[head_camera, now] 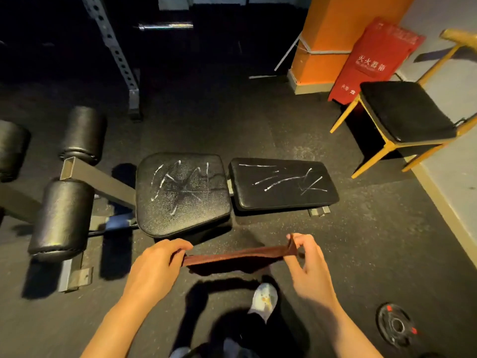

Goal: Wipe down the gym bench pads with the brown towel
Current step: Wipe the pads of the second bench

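Observation:
A brown towel [232,258] is stretched level between my two hands, just in front of the bench. My left hand [157,267] grips its left end and my right hand [307,264] pinches its right end. Beyond the towel stand two black bench pads, both streaked with white chalk marks. The seat pad [180,195] lies left of centre and the longer back pad [282,186] to its right. The towel touches neither pad.
Black roller pads [62,218] on the bench frame stick out at the left. A wooden chair [405,112] with a black seat and a red box [371,60] stand at the right. A weight plate [396,325] lies on the floor near my shoe [264,299].

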A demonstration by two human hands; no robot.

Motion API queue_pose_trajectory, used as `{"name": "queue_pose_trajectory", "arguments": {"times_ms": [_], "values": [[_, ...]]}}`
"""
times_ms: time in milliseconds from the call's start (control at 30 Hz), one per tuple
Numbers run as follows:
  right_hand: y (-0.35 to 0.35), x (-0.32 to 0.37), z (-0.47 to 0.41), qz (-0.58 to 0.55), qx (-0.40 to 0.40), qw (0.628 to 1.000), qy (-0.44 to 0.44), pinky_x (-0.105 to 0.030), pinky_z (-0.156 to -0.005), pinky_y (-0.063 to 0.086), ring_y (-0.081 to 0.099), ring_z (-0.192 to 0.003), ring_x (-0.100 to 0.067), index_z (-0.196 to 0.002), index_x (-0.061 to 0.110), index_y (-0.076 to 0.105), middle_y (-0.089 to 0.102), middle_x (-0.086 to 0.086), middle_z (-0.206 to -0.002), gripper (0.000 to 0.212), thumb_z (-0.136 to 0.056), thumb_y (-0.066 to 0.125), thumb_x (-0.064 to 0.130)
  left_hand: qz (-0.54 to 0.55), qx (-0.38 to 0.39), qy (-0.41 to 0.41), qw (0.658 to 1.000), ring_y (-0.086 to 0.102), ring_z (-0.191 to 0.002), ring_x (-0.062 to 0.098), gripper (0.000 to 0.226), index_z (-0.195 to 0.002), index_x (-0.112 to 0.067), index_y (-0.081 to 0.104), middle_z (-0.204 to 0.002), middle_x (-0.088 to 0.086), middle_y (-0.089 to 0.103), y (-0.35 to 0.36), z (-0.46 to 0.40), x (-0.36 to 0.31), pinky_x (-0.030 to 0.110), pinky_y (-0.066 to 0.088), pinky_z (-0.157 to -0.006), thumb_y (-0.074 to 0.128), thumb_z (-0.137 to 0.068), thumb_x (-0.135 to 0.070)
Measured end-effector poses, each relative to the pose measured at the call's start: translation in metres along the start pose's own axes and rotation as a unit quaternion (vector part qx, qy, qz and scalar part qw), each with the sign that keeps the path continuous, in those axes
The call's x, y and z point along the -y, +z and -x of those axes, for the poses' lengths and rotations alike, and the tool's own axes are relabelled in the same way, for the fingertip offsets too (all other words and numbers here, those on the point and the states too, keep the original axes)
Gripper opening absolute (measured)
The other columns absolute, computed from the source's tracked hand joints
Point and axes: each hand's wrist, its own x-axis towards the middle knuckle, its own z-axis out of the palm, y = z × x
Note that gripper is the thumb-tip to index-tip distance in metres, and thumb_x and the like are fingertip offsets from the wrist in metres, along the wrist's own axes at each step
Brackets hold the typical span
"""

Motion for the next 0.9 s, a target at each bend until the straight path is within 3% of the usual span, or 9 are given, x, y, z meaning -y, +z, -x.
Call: {"name": "queue_pose_trajectory", "arguments": {"times_ms": [100,233,300,400,533,633,733,800,900], "values": [[-0.03,0.007,-0.045,0.026,0.036,0.999,0.015,-0.015,-0.054,0.037,0.051,-0.057,0.001,-0.089,0.027,0.044,0.056,0.008,-0.069,0.02,-0.1,0.05,0.011,0.027,0.062,0.013,0.998,0.06,-0.102,0.014,0.028,-0.109,-0.034,0.069,-0.107,-0.01,0.064,0.002,-0.027,-0.033,0.032,0.046,-0.09,0.053,-0.1,-0.013],[-0.053,0.017,-0.104,0.058,0.0,0.998,-0.008,-0.031,-0.058,0.036,0.056,-0.068,-0.005,-0.092,0.029,0.04,0.058,0.008,-0.075,0.021,-0.1,0.046,0.011,0.056,0.089,0.025,0.994,0.06,-0.094,0.008,0.031,-0.092,-0.044,0.061,-0.104,-0.012,0.063,0.001,-0.069,-0.069,0.029,0.046,-0.088,0.058,-0.098,-0.014],[-0.064,0.018,-0.129,0.064,-0.031,0.997,-0.029,-0.028,-0.064,0.037,0.057,-0.073,-0.005,-0.095,0.031,0.04,0.057,0.009,-0.079,0.023,-0.099,0.046,0.008,0.079,0.107,0.036,0.99,0.059,-0.09,0.005,0.012,-0.09,-0.041,0.065,-0.097,-0.012,0.064,0.002,-0.089,-0.082,0.028,0.047,-0.086,0.066,-0.094,-0.03],[-0.083,0.021,-0.171,0.12,-0.037,0.992,-0.021,-0.034,-0.074,0.041,0.062,-0.089,-0.026,-0.113,0.019,0.048,0.062,0.0,-0.093,0.014,-0.1,0.046,0.015,0.051,0.136,0.054,0.988,0.058,-0.082,0.008,0.028,-0.089,-0.031,0.068,-0.087,-0.011,0.061,0.006,-0.127,-0.096,0.031,0.048,-0.078,0.077,-0.074,-0.053],[-0.101,0.022,-0.22,0.324,-0.037,0.944,-0.046,-0.038,-0.059,0.035,0.065,-0.078,-0.043,-0.106,0.011,0.049,0.068,-0.013,-0.077,0.026,-0.102,0.042,0.035,-0.027,0.107,0.138,0.984,0.052,-0.075,0.015,0.02,-0.085,-0.027,0.061,-0.078,-0.012,0.049,0.028,-0.197,-0.111,0.032,0.042,-0.066,0.074,-0.08,-0.042],[-0.117,0.027,-0.253,0.337,0.028,0.939,0.061,-0.04,-0.061,0.037,0.06,-0.076,-0.037,-0.087,0.018,0.042,0.06,-0.007,-0.069,0.042,-0.094,0.039,0.059,0.098,0.081,0.165,0.978,0.048,-0.079,0.004,0.017,-0.088,-0.034,0.053,-0.086,-0.014,0.049,0.037,-0.236,-0.134,0.022,0.044,-0.069,0.063,-0.077,-0.043],[-0.136,0.038,-0.279,0.219,0.175,0.943,0.178,-0.024,-0.059,0.038,0.053,-0.068,-0.012,-0.097,0.03,0.051,0.056,0.007,-0.074,0.04,-0.082,0.057,0.067,0.184,0.093,0.096,0.974,0.063,-0.087,0.009,0.034,-0.09,-0.036,0.049,-0.091,-0.011,0.06,0.04,-0.265,-0.151,0.025,0.051,-0.078,0.07,-0.09,-0.009],[-0.147,0.039,-0.292,0.253,0.286,0.903,0.197,-0.018,-0.067,0.042,0.057,-0.088,-0.008,-0.122,0.042,0.045,0.059,0.009,-0.102,0.06,-0.073,0.076,0.06,0.181,0.116,0.066,0.974,0.066,-0.085,0.016,0.032,-0.097,-0.031,0.046,-0.086,-0.012,0.06,0.042,-0.282,-0.158,0.021,0.047,-0.07,0.064,-0.094,-0.004],[-0.155,0.031,-0.313,0.319,0.335,0.869,0.176,-0.032,-0.078,0.054,0.064,-0.094,-0.02,-0.137,0.046,0.033,0.055,0.002,-0.118,0.081,-0.076,0.081,0.022,0.194,0.097,0.059,0.974,0.063,-0.076,0.019,0.022,-0.106,-0.019,0.044,-0.081,-0.012,0.059,0.044,-0.299,-0.175,0.017,0.042,-0.062,0.059,-0.097,-0.007]]}}
